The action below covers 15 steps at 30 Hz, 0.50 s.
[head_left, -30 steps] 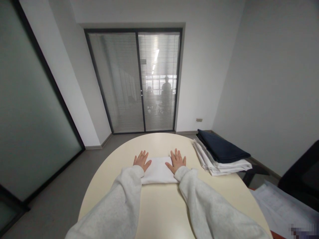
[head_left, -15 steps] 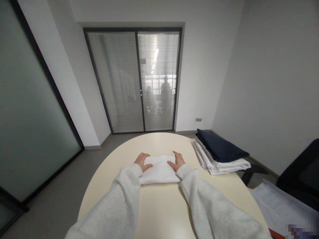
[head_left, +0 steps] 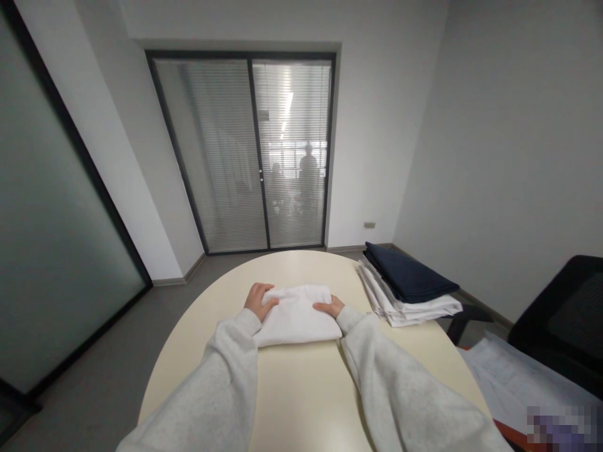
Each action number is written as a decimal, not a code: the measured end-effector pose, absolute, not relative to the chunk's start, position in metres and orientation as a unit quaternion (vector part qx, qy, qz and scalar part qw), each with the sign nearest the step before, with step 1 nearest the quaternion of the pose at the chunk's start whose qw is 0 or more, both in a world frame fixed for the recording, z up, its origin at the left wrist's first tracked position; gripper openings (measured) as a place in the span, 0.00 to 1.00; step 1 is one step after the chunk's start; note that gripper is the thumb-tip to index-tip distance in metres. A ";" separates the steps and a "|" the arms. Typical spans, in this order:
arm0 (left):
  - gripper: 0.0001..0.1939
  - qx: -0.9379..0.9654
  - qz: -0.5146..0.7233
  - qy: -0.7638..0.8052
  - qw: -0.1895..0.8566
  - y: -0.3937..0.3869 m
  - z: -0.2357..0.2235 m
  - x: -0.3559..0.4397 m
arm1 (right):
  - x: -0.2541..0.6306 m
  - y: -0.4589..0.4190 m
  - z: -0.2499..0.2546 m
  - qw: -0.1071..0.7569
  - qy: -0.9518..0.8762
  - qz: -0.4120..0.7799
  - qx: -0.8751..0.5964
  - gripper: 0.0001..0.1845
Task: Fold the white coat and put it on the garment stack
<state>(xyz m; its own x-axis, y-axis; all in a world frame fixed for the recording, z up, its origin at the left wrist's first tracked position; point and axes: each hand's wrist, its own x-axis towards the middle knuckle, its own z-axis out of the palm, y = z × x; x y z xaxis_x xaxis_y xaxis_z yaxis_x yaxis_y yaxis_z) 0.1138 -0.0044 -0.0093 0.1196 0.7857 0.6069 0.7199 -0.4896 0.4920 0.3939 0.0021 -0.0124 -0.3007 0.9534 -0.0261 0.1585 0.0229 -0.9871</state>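
Observation:
A folded white cloth (head_left: 296, 314) lies on the round cream table (head_left: 301, 383) in front of me. My left hand (head_left: 258, 300) grips its left edge, thumb on top and fingers curled under. At the cloth's right edge my right hand (head_left: 330, 307) does the same, with most of its fingers hidden beneath the fabric. Both arms wear light grey sleeves.
A stack of folded white cloths topped by a dark navy one (head_left: 409, 284) sits at the table's right edge. A black chair (head_left: 560, 320) stands at the right. Beyond the table are glass doors with blinds (head_left: 249, 150), a person's outline behind them.
My hands went from lying flat with spread fingers on the cloth to curling round its left and right edges. The cloth's sides have lifted slightly.

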 end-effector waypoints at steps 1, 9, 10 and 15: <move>0.21 0.736 0.445 0.507 0.048 -0.002 -0.013 0.112 | 0.393 0.003 -0.014 0.379 -0.621 0.502 -0.467 0.28; 0.18 0.592 0.540 0.573 0.176 0.019 -0.041 0.097 | 0.413 0.007 0.034 0.472 -0.643 0.387 -0.463 0.27; 0.18 0.589 0.545 0.568 0.183 0.019 -0.043 0.097 | 0.421 0.007 0.046 0.497 -0.630 0.374 -0.465 0.27; 0.17 0.593 0.550 0.561 0.175 0.014 -0.042 0.101 | 0.482 0.016 0.095 0.673 -0.498 0.269 -0.477 0.31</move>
<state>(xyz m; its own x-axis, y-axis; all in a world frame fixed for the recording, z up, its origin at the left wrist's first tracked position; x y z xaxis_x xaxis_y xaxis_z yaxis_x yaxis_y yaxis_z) 0.1009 0.0135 -0.0420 -0.2356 0.8577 0.4571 0.4733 -0.3095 0.8247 0.4818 0.0160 0.0945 0.3597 0.8371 0.4121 0.1122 0.3996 -0.9098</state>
